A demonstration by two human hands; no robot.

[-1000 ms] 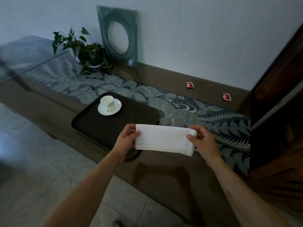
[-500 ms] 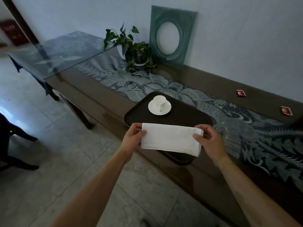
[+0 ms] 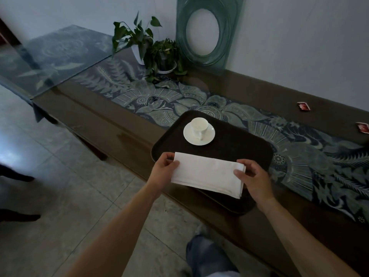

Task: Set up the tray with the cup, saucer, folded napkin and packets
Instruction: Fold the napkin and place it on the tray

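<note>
Napkin step: my left hand [image 3: 164,170] and right hand [image 3: 253,177] pinch the folded napkin's [image 3: 207,174] short ends, held over the tray's [image 3: 239,144] near half, just this side of the cup [image 3: 199,126] and saucer [image 3: 207,138]. Next, lowering it flat.

My head view is dim and bluish overall, with flat, soft light and no hard shadows. The brightest patch is a pale glare on the floor tiles [image 3: 14,156] at the left edge, so I read the light as coming from that side. The glass top of the table [image 3: 123,124] carries a dull sheen and faint reflections. The white napkin [image 3: 207,174], cup [image 3: 198,125] and saucer [image 3: 199,139] stand out pale against the dark tray [image 3: 235,144], whose surface loses nearly all detail. The wide lens bends the table's lines toward the edges. My forearms and the trouser leg [image 3: 207,254] near the bottom look soft and slightly smeared.
</note>
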